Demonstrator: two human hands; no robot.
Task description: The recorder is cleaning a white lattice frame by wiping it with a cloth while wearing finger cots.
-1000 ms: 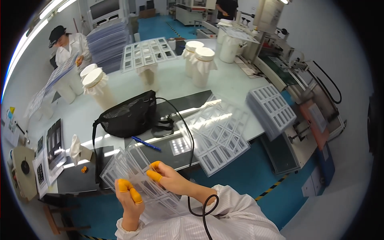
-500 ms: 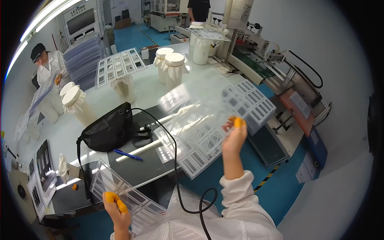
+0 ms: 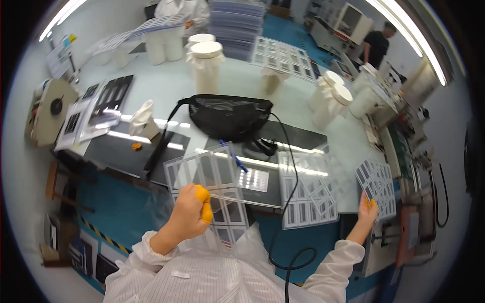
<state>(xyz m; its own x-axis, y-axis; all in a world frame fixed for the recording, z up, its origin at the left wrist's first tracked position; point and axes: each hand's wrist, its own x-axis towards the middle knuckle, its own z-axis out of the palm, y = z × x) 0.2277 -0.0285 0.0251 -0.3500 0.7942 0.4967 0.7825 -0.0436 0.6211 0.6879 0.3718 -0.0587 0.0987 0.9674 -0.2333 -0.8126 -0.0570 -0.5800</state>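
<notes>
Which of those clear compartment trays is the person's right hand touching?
The grey-celled tray at the table's far right edge; the right hand grips its near edge. The left hand holds another tray, and others lie between.

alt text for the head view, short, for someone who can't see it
A person in a white coat holds a clear compartment tray in the left hand, while the right hand grips another tray at the table's right edge. A black mesh bag and more clear trays lie on the pale table.

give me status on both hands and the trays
Left hand grips clear tray. Right hand holds grid tray at table edge. Black bag behind, clear of both.
</notes>
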